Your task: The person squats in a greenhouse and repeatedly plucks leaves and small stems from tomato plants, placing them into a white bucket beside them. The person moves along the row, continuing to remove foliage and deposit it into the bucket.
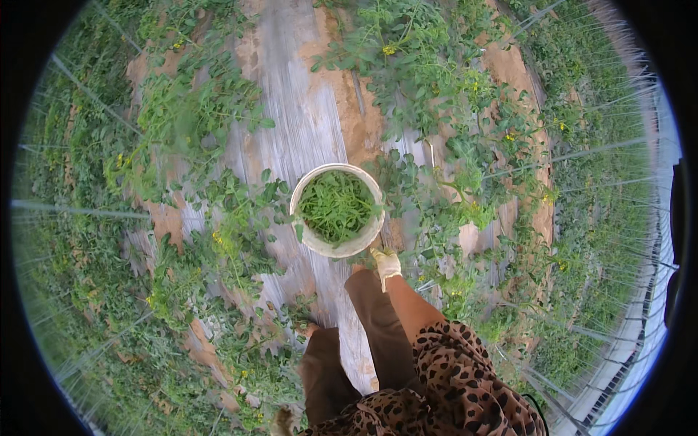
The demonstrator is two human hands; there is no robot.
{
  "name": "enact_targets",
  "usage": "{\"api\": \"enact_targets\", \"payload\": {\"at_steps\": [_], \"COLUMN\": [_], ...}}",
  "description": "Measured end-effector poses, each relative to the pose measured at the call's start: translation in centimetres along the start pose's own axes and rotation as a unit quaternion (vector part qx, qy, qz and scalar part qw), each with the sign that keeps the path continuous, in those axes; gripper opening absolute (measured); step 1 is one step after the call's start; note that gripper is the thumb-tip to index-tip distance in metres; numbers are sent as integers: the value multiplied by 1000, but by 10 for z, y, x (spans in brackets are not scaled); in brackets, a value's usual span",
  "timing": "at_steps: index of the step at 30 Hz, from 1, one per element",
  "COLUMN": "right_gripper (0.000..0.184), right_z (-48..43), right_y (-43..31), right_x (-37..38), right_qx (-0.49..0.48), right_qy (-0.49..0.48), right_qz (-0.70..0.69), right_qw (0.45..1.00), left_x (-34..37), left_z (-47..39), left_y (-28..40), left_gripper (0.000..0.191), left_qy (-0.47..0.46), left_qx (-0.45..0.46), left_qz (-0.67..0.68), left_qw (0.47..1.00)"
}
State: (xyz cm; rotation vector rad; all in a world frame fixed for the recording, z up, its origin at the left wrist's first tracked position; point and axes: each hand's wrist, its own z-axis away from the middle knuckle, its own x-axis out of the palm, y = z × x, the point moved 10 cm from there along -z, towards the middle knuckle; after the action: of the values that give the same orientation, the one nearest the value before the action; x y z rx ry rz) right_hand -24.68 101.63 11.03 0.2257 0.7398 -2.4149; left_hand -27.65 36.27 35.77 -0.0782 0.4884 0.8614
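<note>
In front of me, a round white plastic bucket (366, 243) holds a heap of cut green leafy shoots (338, 204). Just outside its lower right rim is my right hand (387, 265), in a pale glove with a yellowish tint at the fingers. Its fingertips point toward the bucket, beside tomato-like foliage; whether they pinch anything is too small to make out. At the bottom edge, a blurred, dirty pale shape looks like my gloved left hand (282, 422). Most of it is cut off, so its fingers are hidden.
Silvery plastic mulch (294, 98) runs along the ground between rows of green plants with yellow flowers (389, 50). Bare soil (349, 114) shows through tears. Taut support strings (82, 209) slant in at both sides. My brown-trousered legs (381, 327) stand below the bucket.
</note>
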Motion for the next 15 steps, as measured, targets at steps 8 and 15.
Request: {"api": "enact_targets", "payload": {"at_steps": [8,15], "right_gripper": [72,58], "right_z": [-110,-113], "right_y": [-2,-64], "right_x": [37,54], "right_qx": [112,82], "right_qy": [-57,-34], "right_qz": [-128,241], "right_qw": [984,967], "left_x": [78,149], "left_z": [84,-12], "left_y": [347,436], "left_gripper": [29,31], "left_qy": [14,-110], "left_qx": [278,134], "left_qz": [-33,178], "left_qw": [960,968]}}
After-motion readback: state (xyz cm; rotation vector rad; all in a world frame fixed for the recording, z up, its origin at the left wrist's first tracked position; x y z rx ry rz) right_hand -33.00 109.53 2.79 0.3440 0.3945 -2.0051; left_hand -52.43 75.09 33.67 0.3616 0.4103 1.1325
